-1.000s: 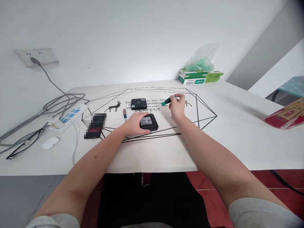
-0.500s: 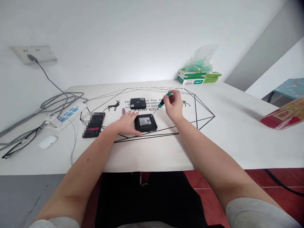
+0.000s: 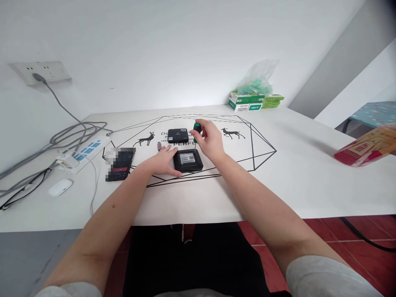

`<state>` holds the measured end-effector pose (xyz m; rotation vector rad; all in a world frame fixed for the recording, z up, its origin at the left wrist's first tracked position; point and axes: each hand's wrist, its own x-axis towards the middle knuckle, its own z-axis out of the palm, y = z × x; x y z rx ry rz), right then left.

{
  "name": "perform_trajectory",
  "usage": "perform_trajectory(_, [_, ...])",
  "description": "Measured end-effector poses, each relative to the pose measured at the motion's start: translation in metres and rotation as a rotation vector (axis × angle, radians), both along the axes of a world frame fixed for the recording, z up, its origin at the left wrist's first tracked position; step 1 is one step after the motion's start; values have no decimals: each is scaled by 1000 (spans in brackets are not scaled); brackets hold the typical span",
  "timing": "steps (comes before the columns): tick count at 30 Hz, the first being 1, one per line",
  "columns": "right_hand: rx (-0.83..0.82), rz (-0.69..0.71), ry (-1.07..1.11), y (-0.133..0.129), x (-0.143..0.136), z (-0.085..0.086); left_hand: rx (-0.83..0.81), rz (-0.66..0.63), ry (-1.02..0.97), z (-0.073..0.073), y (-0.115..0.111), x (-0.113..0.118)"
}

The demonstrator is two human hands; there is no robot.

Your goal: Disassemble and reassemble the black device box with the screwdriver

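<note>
**Green-handled screwdriver (image 3: 197, 127) stands near upright at the far edge of the black case (image 3: 188, 167)**

Right hand (image 3: 210, 139): thumb and fingers closed round the screwdriver's handle, wrist off to the right. Below that grip, the thin shaft drops to the case's far edge, toward its right corner. From where I stand, can't tell whether the tip is seated; whatever it meets is too small to make out.

Case lies flat just below the grip, on its near side, white label (image 3: 187, 158) facing up. Left hand (image 3: 163, 161) is open, gripping nothing, fingers spread against the case's left side, thumb at its near left corner.

My reading: the shaft wants to be straight over its contact point, with light downward pressure before any twist. A leaning shaft would likely slip and scratch the casing. Turning from the fingertips should hold the line better than rolling the wrist. The left hand braces one side only, so the case could pivot; firmer thumb pressure would help.

Left of the grip, a second black box (image 3: 177, 135) sits just beyond the case. Worth keeping the knuckles clear of it.
</note>
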<state>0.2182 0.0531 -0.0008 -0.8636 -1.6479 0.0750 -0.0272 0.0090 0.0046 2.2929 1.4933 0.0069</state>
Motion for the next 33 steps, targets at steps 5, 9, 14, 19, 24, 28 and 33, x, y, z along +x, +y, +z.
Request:
perform_trajectory(5, [45, 43, 8, 2, 0, -1, 2, -8, -11, 1, -1, 1])
perform_trajectory(9, [52, 90, 35, 5, 2, 0, 3, -18, 8, 2, -1, 2])
perform_trajectory(14, [-30, 217, 141, 7, -3, -1, -8, -17, -2, 1, 0, 1])
perform_trajectory(19, [-103, 207, 229, 6, -8, -3, 0, -21, -52, -1, 2, -1])
perform_trajectory(24, [-32, 119, 170, -1, -7, 2, -7, -35, -43, -1, 3, -1])
perform_trajectory(28, [77, 82, 119, -2, -6, 3, -4, -33, -43, -1, 2, -1])
perform_trajectory(33, [82, 79, 143, 6, -3, -3, 4, -40, -41, -1, 3, -1])
